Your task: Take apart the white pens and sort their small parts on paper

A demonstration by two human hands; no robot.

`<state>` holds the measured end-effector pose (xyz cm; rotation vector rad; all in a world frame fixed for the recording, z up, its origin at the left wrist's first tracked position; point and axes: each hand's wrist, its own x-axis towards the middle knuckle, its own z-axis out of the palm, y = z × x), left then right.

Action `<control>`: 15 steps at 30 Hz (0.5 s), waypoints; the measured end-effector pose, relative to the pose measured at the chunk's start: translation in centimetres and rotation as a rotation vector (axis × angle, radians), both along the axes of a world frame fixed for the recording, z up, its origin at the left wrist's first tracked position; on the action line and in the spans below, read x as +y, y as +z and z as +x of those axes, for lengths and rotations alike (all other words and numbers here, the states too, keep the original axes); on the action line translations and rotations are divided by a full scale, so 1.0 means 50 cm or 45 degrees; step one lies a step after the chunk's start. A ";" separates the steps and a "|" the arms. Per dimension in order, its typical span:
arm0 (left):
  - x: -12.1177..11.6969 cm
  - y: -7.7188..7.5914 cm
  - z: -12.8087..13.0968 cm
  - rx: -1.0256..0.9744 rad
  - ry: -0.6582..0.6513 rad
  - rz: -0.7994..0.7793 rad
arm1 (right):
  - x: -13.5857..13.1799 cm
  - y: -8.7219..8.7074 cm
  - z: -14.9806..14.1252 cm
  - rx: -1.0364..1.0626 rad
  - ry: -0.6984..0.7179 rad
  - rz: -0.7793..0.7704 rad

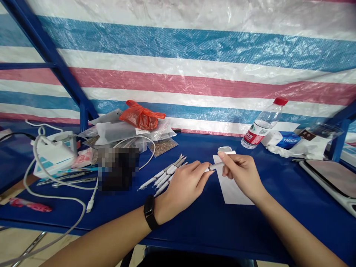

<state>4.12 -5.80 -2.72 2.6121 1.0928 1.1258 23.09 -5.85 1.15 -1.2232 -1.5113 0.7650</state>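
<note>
Over the middle of the table, a grey-and-white pen (pixel 216 166) spans the gap between my two hands. My left hand (pixel 187 180), with a black band on the wrist, is closed around its left end. The thumb and fingers of my right hand (pixel 242 171) pinch the other end. Much of the pen is hidden by the fingers. Beneath my right hand lies a white sheet of paper (pixel 235 193), partly covered. Several similar pens (pixel 167 173) rest in a loose bundle just beyond my left hand.
At the right stand a red-capped water bottle (pixel 260 128), a blue-and-white tissue pack (pixel 287 139) and a flat scale (pixel 330 178). Clear bags (pixel 164 146) and an orange plastic bag (pixel 141 116) lie at the back left. White cables (pixel 80 202) loop across the left side.
</note>
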 end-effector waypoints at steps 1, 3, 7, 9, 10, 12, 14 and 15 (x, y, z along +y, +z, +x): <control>0.001 0.000 0.000 0.014 0.014 0.013 | 0.000 0.002 -0.001 0.020 0.028 -0.011; 0.004 -0.002 0.000 0.019 0.049 0.029 | 0.001 0.006 -0.002 0.084 0.156 -0.038; 0.006 -0.005 0.001 0.019 0.064 0.113 | 0.000 0.003 -0.003 0.030 0.183 -0.048; 0.003 -0.006 0.004 0.034 0.045 0.160 | 0.000 -0.002 -0.004 -0.054 0.050 -0.042; 0.001 -0.007 0.006 0.037 0.044 0.176 | 0.000 -0.004 -0.003 -0.084 0.008 -0.038; -0.001 -0.008 0.008 0.024 0.071 0.185 | 0.002 -0.005 -0.001 -0.085 0.034 -0.027; 0.001 -0.008 0.007 0.005 0.105 0.187 | 0.005 -0.003 0.003 -0.038 0.164 -0.034; 0.003 -0.008 0.006 0.006 0.113 0.194 | 0.006 -0.002 0.004 -0.015 0.227 -0.039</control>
